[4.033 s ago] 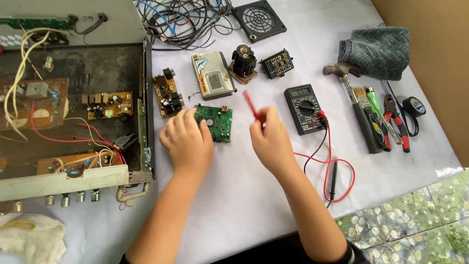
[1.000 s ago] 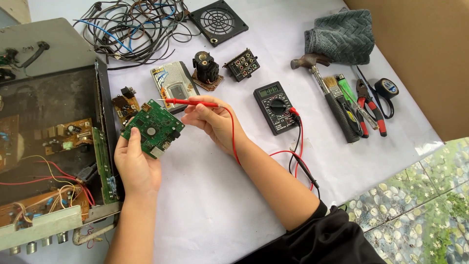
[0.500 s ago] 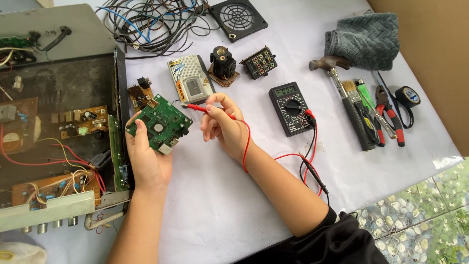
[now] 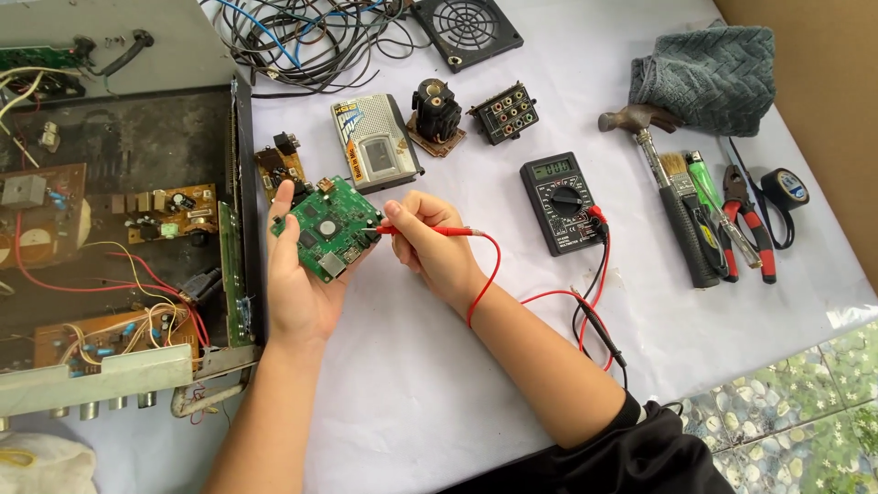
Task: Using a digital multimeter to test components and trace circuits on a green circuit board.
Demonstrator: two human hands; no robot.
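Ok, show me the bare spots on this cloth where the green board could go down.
Bare cloth lies between the two forearms, below the green board. Another open patch sits below the hammer and pliers, right of the black probe. The top is crowded: cables, fan, meter, open chassis on the left.

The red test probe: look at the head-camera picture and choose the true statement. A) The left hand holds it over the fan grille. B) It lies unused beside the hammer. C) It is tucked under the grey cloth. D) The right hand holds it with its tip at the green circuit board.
D: the right hand grips the red test probe, its tip meeting the green circuit board held up by the left hand.
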